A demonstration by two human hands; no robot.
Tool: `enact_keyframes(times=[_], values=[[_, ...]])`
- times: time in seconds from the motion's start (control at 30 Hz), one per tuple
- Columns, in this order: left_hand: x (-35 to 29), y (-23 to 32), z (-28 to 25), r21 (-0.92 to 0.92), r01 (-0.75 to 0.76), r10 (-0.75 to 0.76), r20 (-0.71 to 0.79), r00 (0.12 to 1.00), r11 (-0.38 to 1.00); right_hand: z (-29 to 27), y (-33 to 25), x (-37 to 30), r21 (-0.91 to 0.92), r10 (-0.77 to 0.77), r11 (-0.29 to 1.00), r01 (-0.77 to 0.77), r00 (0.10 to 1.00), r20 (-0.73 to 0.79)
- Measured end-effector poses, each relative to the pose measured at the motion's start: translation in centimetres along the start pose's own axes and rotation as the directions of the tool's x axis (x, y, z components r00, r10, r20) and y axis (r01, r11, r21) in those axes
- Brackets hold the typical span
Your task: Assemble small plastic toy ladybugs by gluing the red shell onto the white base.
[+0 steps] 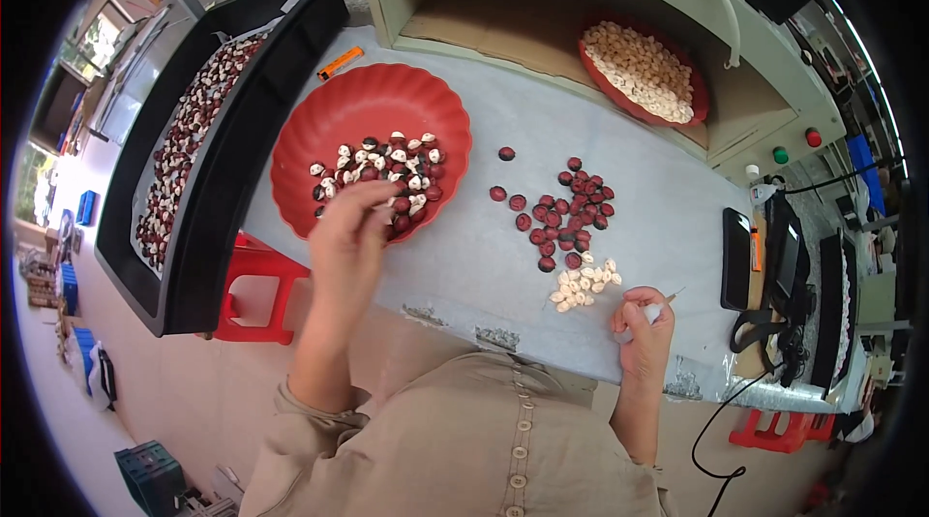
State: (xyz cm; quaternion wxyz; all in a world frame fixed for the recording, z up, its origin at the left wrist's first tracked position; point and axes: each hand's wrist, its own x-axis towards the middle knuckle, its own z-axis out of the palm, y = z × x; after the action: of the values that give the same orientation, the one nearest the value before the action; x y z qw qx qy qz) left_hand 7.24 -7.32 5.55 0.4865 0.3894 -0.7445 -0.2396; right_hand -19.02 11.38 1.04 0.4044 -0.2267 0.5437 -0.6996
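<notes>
My left hand (350,236) is over the near side of a scalloped red bowl (334,110), its thumb and fingers drawn together. Whatever it may pinch is hidden. Small pieces in dark red, black and white (395,161) lie inside the bowl. At the table's front edge, my right hand (644,328) grips a small white tool (653,312) with a thin pointed tip. Close to that hand sits a small heap of cream-white pieces (585,285). Just beyond are loose round dark red and black pieces (571,207), spread across the pale table cover (435,270).
A long black tray (227,164) full of similar red and white pieces stands at the left. An orange stick (340,63) lies behind the bowl. Inside an open cabinet (484,23), a red dish (589,57) holds cream-white pieces. A phone (735,258) and cables are at the right.
</notes>
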Motion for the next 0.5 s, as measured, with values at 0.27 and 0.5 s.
enact_keyframes(times=[0.27,0.5], values=[[0.9,1.1,-0.1,0.362,-0.110,0.064,0.136,0.989,0.926,0.4,-0.1,0.3,-0.022,0.030,0.999,-0.030,0.999,0.022],[-3.8,4.0,10.6,-0.051,-0.058,0.076,0.501,0.862,0.997,1.3,-0.5,0.5,0.225,-0.003,0.974,0.004,1.000,-0.005]])
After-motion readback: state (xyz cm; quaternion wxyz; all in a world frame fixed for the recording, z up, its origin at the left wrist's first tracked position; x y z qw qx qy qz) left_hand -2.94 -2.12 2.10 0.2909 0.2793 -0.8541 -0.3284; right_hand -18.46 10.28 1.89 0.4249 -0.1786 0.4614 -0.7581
